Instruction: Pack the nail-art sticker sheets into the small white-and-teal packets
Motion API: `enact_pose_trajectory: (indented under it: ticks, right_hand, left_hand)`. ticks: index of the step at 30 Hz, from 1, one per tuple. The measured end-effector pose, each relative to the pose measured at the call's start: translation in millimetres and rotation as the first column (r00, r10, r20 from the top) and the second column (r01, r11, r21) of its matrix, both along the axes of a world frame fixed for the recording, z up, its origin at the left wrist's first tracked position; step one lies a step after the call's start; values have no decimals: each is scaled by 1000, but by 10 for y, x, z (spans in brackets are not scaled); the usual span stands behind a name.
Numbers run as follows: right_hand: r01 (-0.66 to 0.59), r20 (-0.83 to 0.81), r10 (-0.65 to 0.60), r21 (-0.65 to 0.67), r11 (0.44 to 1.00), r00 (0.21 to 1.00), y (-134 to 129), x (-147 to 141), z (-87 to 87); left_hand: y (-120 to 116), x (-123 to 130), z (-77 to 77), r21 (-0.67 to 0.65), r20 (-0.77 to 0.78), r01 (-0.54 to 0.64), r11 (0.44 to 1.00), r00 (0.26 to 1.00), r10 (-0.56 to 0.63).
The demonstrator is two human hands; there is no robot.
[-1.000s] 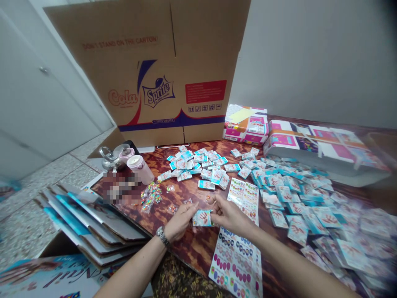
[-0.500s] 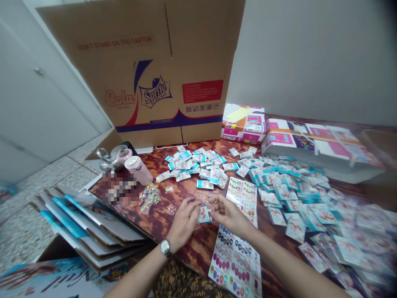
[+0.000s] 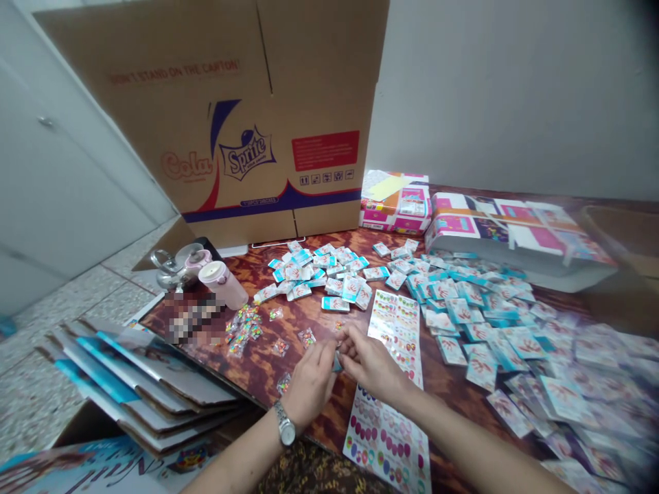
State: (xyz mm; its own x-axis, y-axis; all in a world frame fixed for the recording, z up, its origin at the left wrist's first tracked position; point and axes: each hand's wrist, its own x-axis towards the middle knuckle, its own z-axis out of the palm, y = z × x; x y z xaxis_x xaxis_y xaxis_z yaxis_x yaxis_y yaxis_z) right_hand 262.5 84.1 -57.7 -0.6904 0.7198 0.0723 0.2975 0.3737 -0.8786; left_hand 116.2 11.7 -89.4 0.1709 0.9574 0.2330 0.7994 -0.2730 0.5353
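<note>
My left hand (image 3: 310, 379), with a watch on its wrist, and my right hand (image 3: 368, 362) come together above the table. Both have curled fingers closed on one small white-and-blue box (image 3: 337, 362), mostly hidden behind them. Small clear packets of coloured candy lie around the left hand, one packet (image 3: 307, 337) just beyond it and another packet (image 3: 283, 383) to its left. Under the right forearm stretches a long sheet of nail stickers (image 3: 396, 322).
A pile of small boxes (image 3: 309, 267) lies ahead, and a larger heap (image 3: 478, 309) spreads on the right. Candy packets (image 3: 244, 329) cluster near a pink bottle (image 3: 224, 285). A tall carton (image 3: 247, 137) stands behind; flattened printed cartons (image 3: 149, 384) lean at the left.
My left hand has turned and closed in toward my right, covering most of the small box. The camera view has shifted slightly; candy packets by the left hand now show more.
</note>
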Motion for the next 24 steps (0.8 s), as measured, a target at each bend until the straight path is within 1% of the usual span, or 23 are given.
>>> enact_pose_trajectory:
  ticks: [3,4,6,9,12,16,20,24]
  right_hand:
    - [37,46,-43,129,991,998,14,30,-7]
    - [49,50,-58,154,987,997,28,43,-8]
    - [57,48,-65,161,985,997,60,64,-6]
    - [27,47,-31,89,996,998,89,73,10]
    - [13,39,-13,18,1000,999,81,63,28]
    - [70,-5,-70,-36,997,998,54,52,-8]
    - [135,-38,-139,-94,986,990,36,58,-95]
    - [134,-57,-140,-105,985,988,31,63,-128]
  left_hand:
    - [-35,2,29,26,24,27,999,999,-28]
    - [-46,0,38,36,30,34,999,999,-35]
    - [-62,-4,45,60,37,43,997,998,-45]
    - [-73,0,34,85,50,59,995,997,-63]
    - [-70,17,30,80,92,50,996,994,-57]
    - [-43,32,76,31,143,45,998,988,-49]
    - [-17,21,117,30,178,34,999,983,-39]
    - [-4,29,115,39,177,32,999,984,-38]
